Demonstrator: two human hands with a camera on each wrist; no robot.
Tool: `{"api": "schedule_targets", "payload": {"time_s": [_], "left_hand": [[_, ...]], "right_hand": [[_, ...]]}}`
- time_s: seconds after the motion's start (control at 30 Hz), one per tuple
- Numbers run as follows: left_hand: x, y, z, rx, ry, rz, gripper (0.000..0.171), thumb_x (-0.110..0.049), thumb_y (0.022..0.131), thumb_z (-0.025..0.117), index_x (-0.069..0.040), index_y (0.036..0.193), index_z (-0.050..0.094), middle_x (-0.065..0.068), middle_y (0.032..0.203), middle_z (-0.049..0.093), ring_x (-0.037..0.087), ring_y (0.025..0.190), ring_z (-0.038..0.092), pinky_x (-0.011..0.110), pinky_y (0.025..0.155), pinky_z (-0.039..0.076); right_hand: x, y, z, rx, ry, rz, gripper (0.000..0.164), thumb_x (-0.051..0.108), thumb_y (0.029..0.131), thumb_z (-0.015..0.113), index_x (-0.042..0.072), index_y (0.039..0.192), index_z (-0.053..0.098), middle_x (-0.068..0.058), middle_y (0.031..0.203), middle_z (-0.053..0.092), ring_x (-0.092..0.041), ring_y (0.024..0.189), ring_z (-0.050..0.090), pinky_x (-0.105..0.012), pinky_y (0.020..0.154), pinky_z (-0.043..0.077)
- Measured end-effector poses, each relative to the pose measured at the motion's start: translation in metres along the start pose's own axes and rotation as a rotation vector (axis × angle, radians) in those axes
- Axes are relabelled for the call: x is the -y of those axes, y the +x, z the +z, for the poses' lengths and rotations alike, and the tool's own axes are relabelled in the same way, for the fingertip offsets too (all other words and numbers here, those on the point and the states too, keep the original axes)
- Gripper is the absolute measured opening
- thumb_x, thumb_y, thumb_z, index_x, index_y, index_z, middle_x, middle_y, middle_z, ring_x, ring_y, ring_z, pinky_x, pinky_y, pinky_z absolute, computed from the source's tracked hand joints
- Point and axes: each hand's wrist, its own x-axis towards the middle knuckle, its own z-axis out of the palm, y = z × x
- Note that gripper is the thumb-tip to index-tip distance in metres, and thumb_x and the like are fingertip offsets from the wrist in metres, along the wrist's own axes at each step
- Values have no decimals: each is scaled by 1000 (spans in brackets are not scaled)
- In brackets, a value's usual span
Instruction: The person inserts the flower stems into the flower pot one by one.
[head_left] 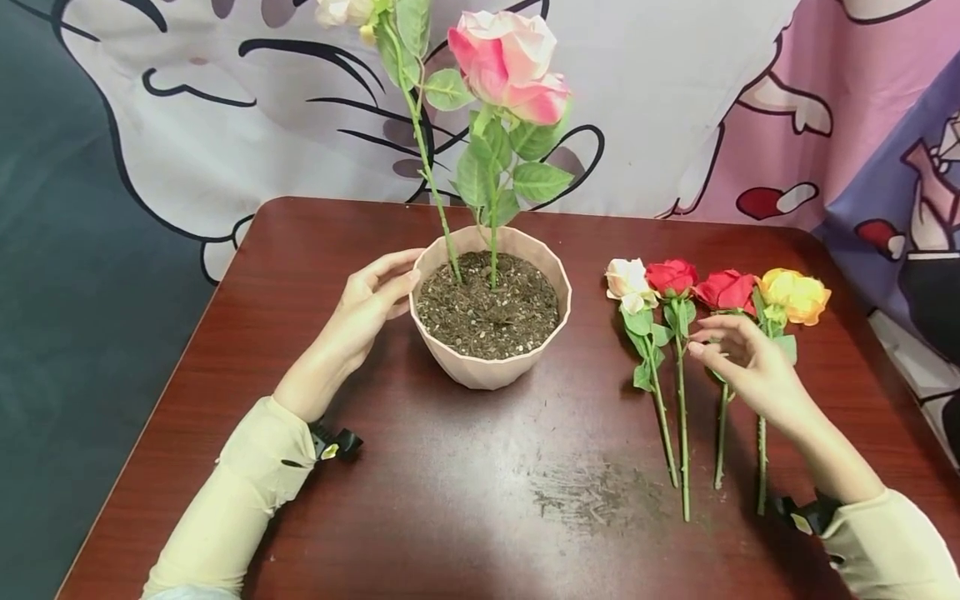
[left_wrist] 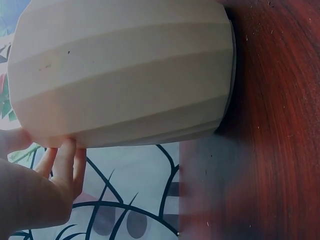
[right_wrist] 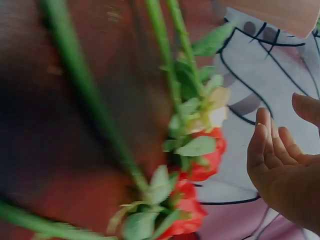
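Observation:
A pale pink flowerpot (head_left: 480, 371) filled with dark soil (head_left: 487, 321) stands on the table. In it, a pink rose (head_left: 513, 67) stands upright on its stem, and a cream rose (head_left: 345, 12) leans left, partly cut off by the frame's top. My left hand (head_left: 352, 312) touches the pot's left side near the rim; the left wrist view shows its fingers (left_wrist: 65, 160) against the outer wall. My right hand (head_left: 757, 371) hovers with loosely bent fingers over the lying stems, holding nothing. Under and beside it lie a cream rose (head_left: 628, 282), red roses (head_left: 671, 277) and a yellow rose (head_left: 795, 296).
The dark red wooden table (head_left: 420, 500) has loose soil crumbs (head_left: 592, 496) scattered toward its front, left of the stem ends. Behind the table hangs a cartoon-print cloth (head_left: 660, 108). Both wrists carry a small black camera strap (head_left: 333, 442).

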Motion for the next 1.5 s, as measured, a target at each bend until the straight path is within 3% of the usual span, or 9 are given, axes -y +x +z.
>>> {"api": "schedule_targets", "payload": {"time_s": [0.13, 0.3, 0.4, 0.5, 0.67, 0.9, 1.23, 1.5], "left_hand": [[-1, -1, -2, -8, 22, -13, 42, -18, 95, 54, -9, 135, 48, 4, 127, 51, 10, 104, 52, 21, 81, 48], [0, -2, -3, -14, 17, -14, 42, -18, 95, 54, -9, 136, 48, 4, 126, 51, 10, 103, 52, 21, 81, 48], [0, -2, -2, -11, 0, -4, 41, -17, 95, 54, -9, 135, 48, 3, 124, 52, 10, 102, 53, 22, 81, 48], [0, -1, -1, -8, -11, 7, 41, -16, 95, 54, -8, 135, 48, 3, 123, 52, 10, 101, 53, 22, 80, 48], [-1, 0, 1, 1, -23, 13, 41, -14, 94, 54, -6, 134, 49, 4, 122, 53, 10, 100, 54, 22, 80, 49], [0, 0, 2, 1, -35, 15, 41, -13, 94, 54, -5, 134, 48, 2, 118, 55, 9, 100, 54, 22, 80, 49], [-1, -2, 2, -21, -20, 20, 39, -12, 93, 55, -8, 132, 51, 1, 118, 55, 8, 97, 54, 21, 76, 49], [-2, -3, 3, -31, -14, 16, 40, -12, 94, 54, -9, 133, 50, 3, 121, 55, 10, 100, 54, 23, 79, 49]], "right_hand": [[-6, -9, 6, 65, -30, 43, 33, 9, 88, 64, 6, 118, 51, 15, 95, 62, 6, 83, 57, -12, 67, 45], [-4, -18, 20, 128, -252, 18, 34, 18, 86, 68, 0, 113, 57, -5, 90, 66, 1, 74, 59, -18, 63, 47], [1, -22, 28, 131, -384, 9, 34, 21, 84, 70, 0, 109, 60, -5, 80, 68, -7, 66, 61, -26, 57, 46], [6, -25, 34, 169, -433, 35, 35, 23, 83, 71, -1, 106, 61, -5, 75, 68, -15, 65, 64, -32, 56, 46], [7, -28, 41, 270, -429, 91, 31, 23, 82, 72, -2, 97, 61, -3, 71, 67, -16, 62, 63, -35, 58, 46], [6, -28, 44, 353, -391, 134, 25, 17, 85, 68, -4, 95, 57, 1, 66, 65, -9, 52, 58, -28, 52, 43], [6, -27, 42, 393, -312, 169, 21, 20, 88, 65, 3, 92, 54, 4, 66, 64, -10, 58, 59, -26, 55, 41], [12, -27, 37, 421, -240, 196, 24, 24, 91, 61, 1, 95, 55, 3, 67, 65, -11, 62, 63, -28, 63, 45]]}}
